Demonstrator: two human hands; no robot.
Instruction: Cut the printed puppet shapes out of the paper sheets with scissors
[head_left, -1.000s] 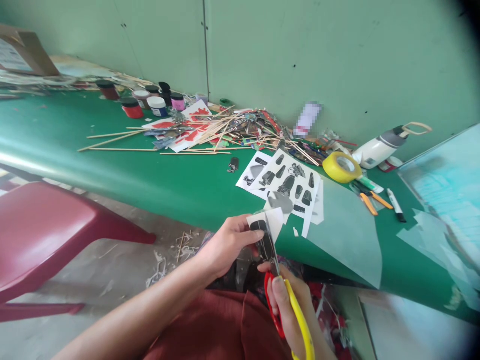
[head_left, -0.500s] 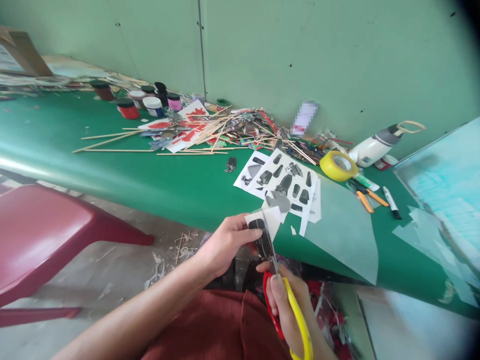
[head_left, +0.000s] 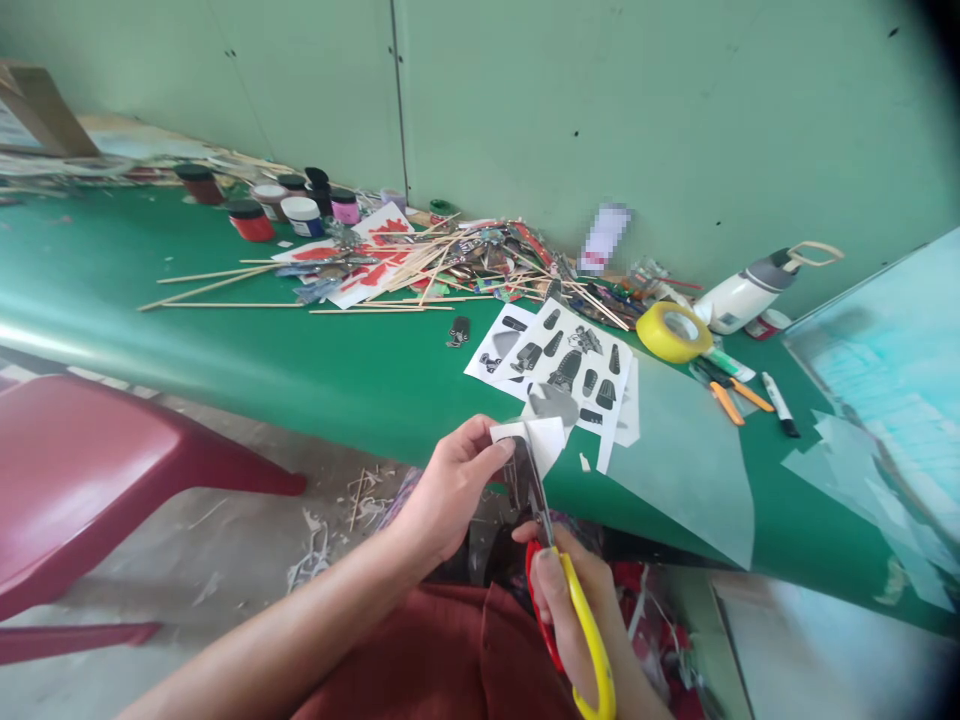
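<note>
My left hand (head_left: pixel 457 485) pinches a piece of white paper (head_left: pixel 546 440) printed with a dark shape, thumb on top. My right hand (head_left: pixel 574 590) grips scissors (head_left: pixel 589 625) with one red and one yellow handle, and their blades lie along the edge of the dark print. Just beyond the hands, printed sheets (head_left: pixel 574 350) with several black-and-grey shapes overlap on the green table (head_left: pixel 360 370). A small dark cut-out (head_left: pixel 459 331) lies alone to their left. A tiny paper scrap (head_left: pixel 585 462) rests near the table's front edge.
Along the wall are paint jars (head_left: pixel 251 220), a heap of thin wooden sticks (head_left: pixel 427 260), yellow tape (head_left: pixel 673 332) and a white bottle (head_left: pixel 742 295). Orange-handled pliers (head_left: pixel 731 395) and a marker-like tube (head_left: pixel 781 405) lie right. A red plastic chair (head_left: pixel 97 470) stands at left.
The scissor blades have moved onto the paper beside the dark shape, and the paper has turned slightly in my left hand. The view has shifted a little.
</note>
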